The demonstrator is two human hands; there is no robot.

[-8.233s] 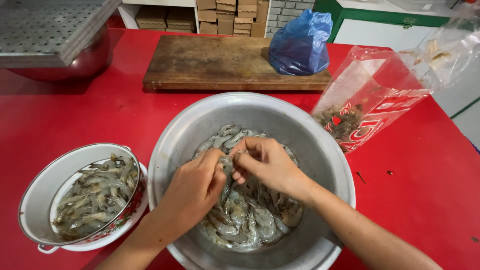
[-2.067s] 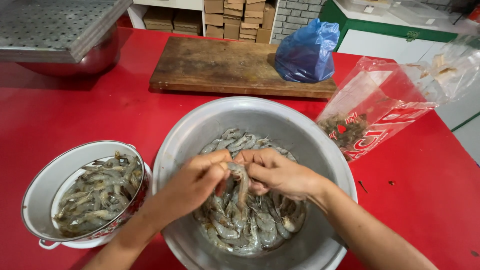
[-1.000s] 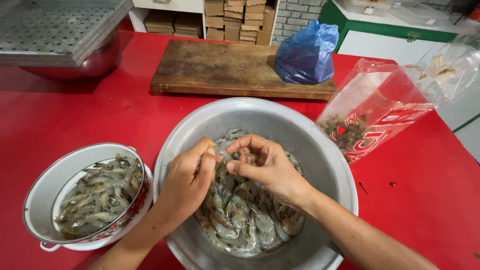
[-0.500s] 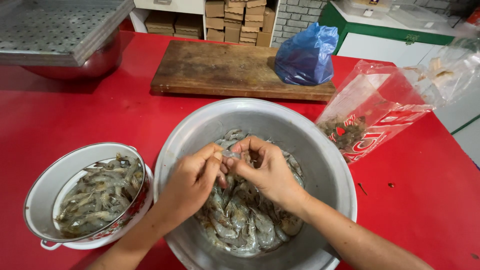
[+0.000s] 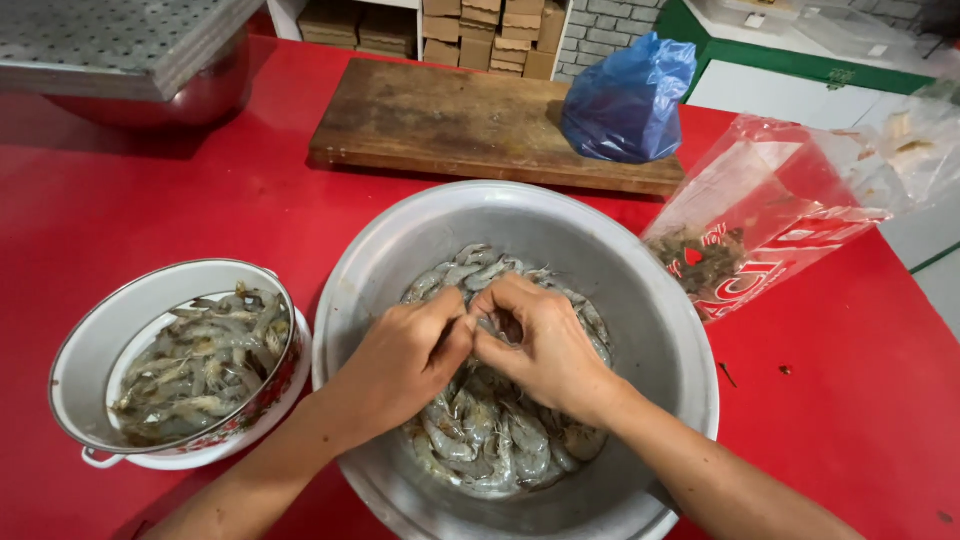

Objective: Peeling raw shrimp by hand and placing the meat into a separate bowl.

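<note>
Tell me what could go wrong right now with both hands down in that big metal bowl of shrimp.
The left hand and right hand pinch one shrimp over the pile of raw shrimp; sharp shell points could prick a fingertip. The large metal bowl sits close to the small enamel bowl, so a forearm might knock that one. The open plastic bag of scraps leans on the red table and may spill.

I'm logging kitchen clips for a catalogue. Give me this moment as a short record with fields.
Surface: red table
Left hand: fingers pinched on a shrimp, over the big metal bowl
Right hand: fingers meeting the left hand's on that shrimp
Bowl contents: raw shrimp
Left side: white enamel bowl, also with shrimp
Behind: wooden cutting board, blue bag
Right: clear plastic bag
</note>
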